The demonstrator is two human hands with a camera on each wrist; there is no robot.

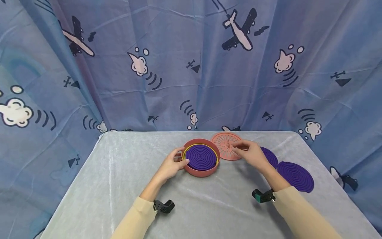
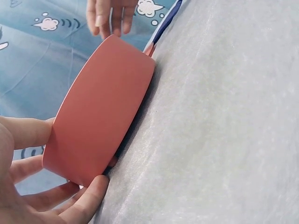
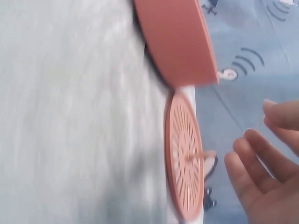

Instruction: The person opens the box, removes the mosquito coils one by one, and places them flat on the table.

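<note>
My left hand grips the mosquito-coil box, I think to steady it; my right hand, empty, parted, hovers near the slotted lid.

Dish and lid are coral, spiral coils purple, the curtain plane-printed blue.

No text, label, brand, number or sign can be read in any view.

The coral tub, purple coil inside, stands beside the slotted lid.
</note>
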